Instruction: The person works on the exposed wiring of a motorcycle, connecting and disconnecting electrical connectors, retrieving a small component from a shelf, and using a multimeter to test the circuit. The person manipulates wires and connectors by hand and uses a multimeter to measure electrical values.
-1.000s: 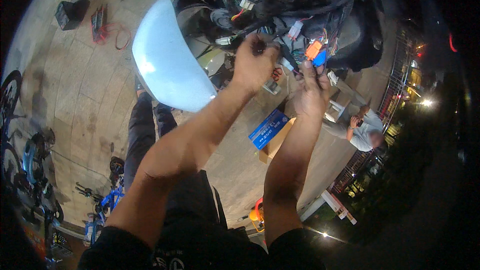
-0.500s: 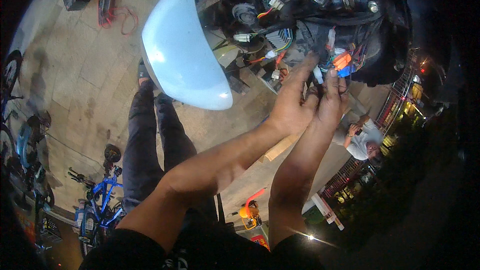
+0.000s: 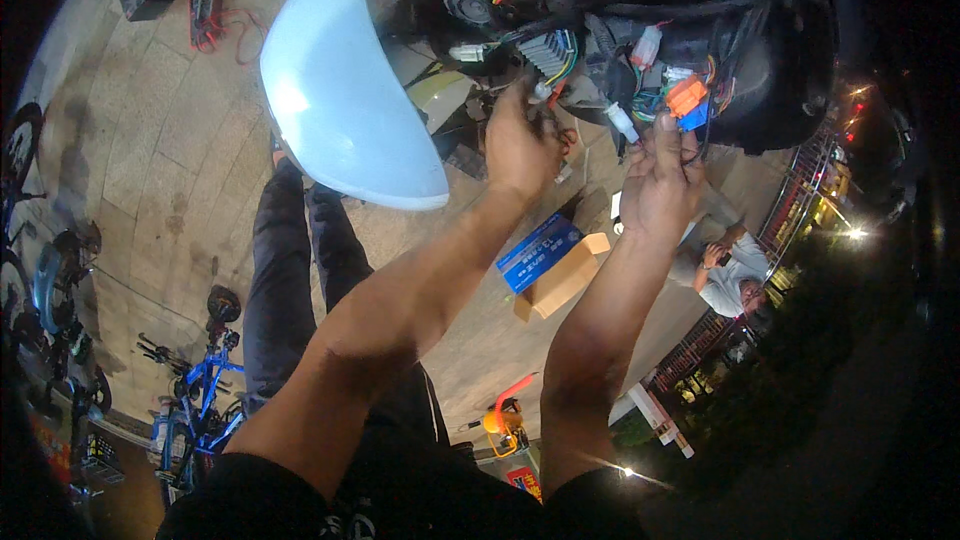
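My left hand (image 3: pixel 522 148) is at the hanging wires by a finned metal box (image 3: pixel 545 52). Its fingers are curled beside a small white plug (image 3: pixel 543 91), and what they hold is hidden. Off to its right, my right hand (image 3: pixel 662 180) has thumb and fingers pinched together just under an orange connector (image 3: pixel 686 96) and a blue connector (image 3: pixel 694 118). Whatever lies in that pinch does not show clearly. A pale plug (image 3: pixel 621 122) hangs between the hands, and a white-and-red plug (image 3: pixel 647 45) sits above it among the black vehicle parts.
A glossy light-blue body panel (image 3: pixel 350 100) stands left of the wiring. Below the hands lies an open cardboard box (image 3: pixel 562 285) with a blue side. A red cabled device (image 3: pixel 207 15), a blue bicycle (image 3: pixel 208 380) and an orange machine (image 3: pixel 505 420) are around. Another person (image 3: pixel 735 275) is at the right.
My left hand has moved left, away from my right hand, to the wires by the finned box. The cardboard box has come into fuller view. My right hand remains under the orange connector.
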Motion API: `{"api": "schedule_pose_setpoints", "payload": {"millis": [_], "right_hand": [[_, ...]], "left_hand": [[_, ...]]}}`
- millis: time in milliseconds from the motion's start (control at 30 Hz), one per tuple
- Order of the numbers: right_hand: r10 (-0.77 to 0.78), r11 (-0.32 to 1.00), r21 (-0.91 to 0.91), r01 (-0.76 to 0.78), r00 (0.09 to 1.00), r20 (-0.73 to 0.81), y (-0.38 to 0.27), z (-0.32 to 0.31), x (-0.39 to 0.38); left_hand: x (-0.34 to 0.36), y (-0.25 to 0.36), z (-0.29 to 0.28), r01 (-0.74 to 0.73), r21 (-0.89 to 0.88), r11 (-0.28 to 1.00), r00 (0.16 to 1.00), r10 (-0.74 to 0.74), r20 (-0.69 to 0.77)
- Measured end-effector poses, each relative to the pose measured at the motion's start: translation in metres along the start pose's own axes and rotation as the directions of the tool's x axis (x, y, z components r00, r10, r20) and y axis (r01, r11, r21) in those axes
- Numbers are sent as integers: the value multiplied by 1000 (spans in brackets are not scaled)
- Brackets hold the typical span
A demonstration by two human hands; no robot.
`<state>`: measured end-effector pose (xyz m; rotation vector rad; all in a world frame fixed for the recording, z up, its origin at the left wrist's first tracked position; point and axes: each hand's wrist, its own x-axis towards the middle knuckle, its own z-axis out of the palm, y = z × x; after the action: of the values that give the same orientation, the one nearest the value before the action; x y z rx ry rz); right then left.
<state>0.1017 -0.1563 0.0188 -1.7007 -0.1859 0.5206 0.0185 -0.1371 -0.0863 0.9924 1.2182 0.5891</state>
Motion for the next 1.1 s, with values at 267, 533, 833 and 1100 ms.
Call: {"api": "schedule_pose_setpoints", "payload": {"millis": [267, 533, 833, 1100], "right_hand": [[-6, 1000, 0, 6, 993, 116, -2, -6, 3], [4, 999, -39, 0, 996, 94, -1, -9, 7], [-5, 998, -66, 11, 996, 94, -1, -12, 8], [-30, 1000, -3, 31, 994, 101, 2, -11, 8]], "left_hand": [[-2, -9, -2, 42, -177, 983, 997, -31, 65], [-5, -5, -16, 103, -200, 974, 966, -50, 254], [-2, 29, -34, 451, -422, 786, 849, -231, 476], [1, 36, -18, 157, -403, 901, 940, -12, 340]]}}
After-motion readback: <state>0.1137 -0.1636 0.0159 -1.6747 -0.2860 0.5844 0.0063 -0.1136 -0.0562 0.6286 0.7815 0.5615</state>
